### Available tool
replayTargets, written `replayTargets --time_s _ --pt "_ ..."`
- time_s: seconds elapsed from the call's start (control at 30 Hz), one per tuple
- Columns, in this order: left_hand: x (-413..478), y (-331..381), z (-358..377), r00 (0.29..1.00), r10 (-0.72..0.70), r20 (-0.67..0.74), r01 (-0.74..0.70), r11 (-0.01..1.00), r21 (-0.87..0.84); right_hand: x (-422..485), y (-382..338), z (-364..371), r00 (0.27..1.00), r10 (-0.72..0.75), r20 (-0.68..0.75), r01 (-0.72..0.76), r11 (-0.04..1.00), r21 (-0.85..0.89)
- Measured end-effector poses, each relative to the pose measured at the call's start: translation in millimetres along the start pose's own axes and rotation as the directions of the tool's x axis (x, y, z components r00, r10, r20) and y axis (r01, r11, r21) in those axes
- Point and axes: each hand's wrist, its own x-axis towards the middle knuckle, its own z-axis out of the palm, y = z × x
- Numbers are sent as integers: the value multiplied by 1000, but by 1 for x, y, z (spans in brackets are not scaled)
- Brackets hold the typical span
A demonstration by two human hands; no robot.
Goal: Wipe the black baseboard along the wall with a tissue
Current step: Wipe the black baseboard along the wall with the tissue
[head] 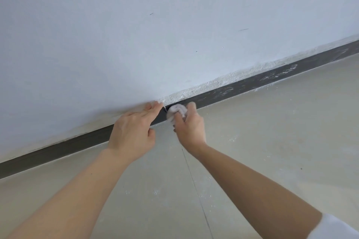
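Head view, one frame.

Item: black baseboard, one strip, running from lower left of the frame to the upper right edge, between the white wall and the pale floor.

Item: tissue, one, crumpled into a wad, pressed on the baseboard at centre frame.

Item: your right hand, one; its fingers are clenched around the tissue.

Item: your left hand, one; it grasps nothing, fingertips spread and resting at the wall's lower edge just left of the tissue.

Progress, as judged: the strip left of your hands looks clean and evenly dark; the stretch to the right shows white smears, with rough plaster crumbs along its top edge. Roughly half of the visible length remains. White specks dot the floor; too many to count.
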Motion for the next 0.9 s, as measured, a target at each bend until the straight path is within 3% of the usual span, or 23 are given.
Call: replayTargets --time_s 0.17,0.27,0.37,0.47,0.57,0.77,0.9 --pt "0 -2 2 999 -33 -3 33 999 42 22 8 -50 945 168 -282 -107 970 220" --pt "0 1 -2 993 -105 62 104 994 28 19 16 -61 929 195 -316 -131 968 214" --pt "1 1 -1 981 -170 89 175 984 -45 -5 18 -37 992 85 -97 -82 996 35" --pt "4 -2 4 982 -171 76 176 982 -72 -20 8 4 981 -40 191 56 995 -80" --pt "5 -6 3 979 -173 104 185 975 -120 -21 -12 23 968 -90 235 99 995 -27" --pt "2 -6 3 982 -160 98 171 977 -124 -5 -16 -19 1000 2 0 -2 992 129" --pt "3 -3 1 982 -163 97 174 978 -119 9 -1 -45 970 149 -191 -86 949 303"
